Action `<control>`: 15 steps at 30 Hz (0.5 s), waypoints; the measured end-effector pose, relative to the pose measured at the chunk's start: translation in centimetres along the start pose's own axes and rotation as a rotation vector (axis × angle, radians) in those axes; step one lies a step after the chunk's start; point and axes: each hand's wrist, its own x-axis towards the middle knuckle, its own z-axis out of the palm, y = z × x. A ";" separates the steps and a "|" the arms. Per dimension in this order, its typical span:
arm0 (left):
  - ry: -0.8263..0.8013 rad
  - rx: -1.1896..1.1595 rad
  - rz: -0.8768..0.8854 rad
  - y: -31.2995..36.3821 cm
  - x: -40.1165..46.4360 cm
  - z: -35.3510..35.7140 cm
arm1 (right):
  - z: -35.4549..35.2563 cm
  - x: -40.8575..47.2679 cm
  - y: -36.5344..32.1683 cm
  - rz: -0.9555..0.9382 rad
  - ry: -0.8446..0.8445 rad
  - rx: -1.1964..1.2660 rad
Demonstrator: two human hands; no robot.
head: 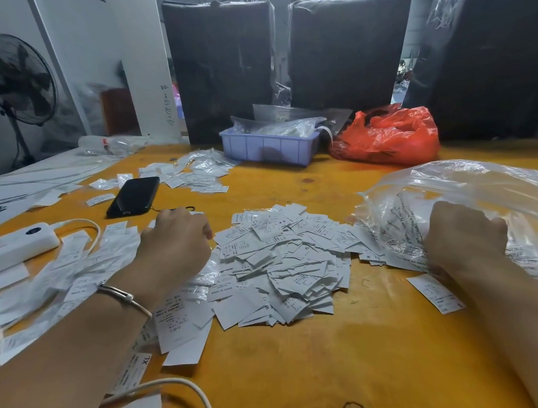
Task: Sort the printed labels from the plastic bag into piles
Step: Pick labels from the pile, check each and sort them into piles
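Observation:
A big heap of small white printed labels [286, 262] lies in the middle of the yellow table [329, 367]. A clear plastic bag [472, 192] rests at the right, its mouth spilling labels onto the heap. My right hand [464, 236] is closed on the bag's lower edge. My left hand [176, 242], with a bracelet at the wrist, is curled into a fist at the heap's left edge; whether it holds labels is hidden. A smaller pile of labels [196, 173] lies further back, and longer label strips [75, 273] spread at the left.
A black phone [134, 196] lies behind my left hand. A white power bank [6, 249] with a cable sits at the left. A lilac tray [268, 145] of bagged items and a red plastic bag [390, 136] stand at the back, before wrapped black bundles [345, 46].

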 end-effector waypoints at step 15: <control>0.041 -0.386 0.258 1.6 -1.4 0.4 | -0.1 0.2 -0.5 0.002 0.282 0.131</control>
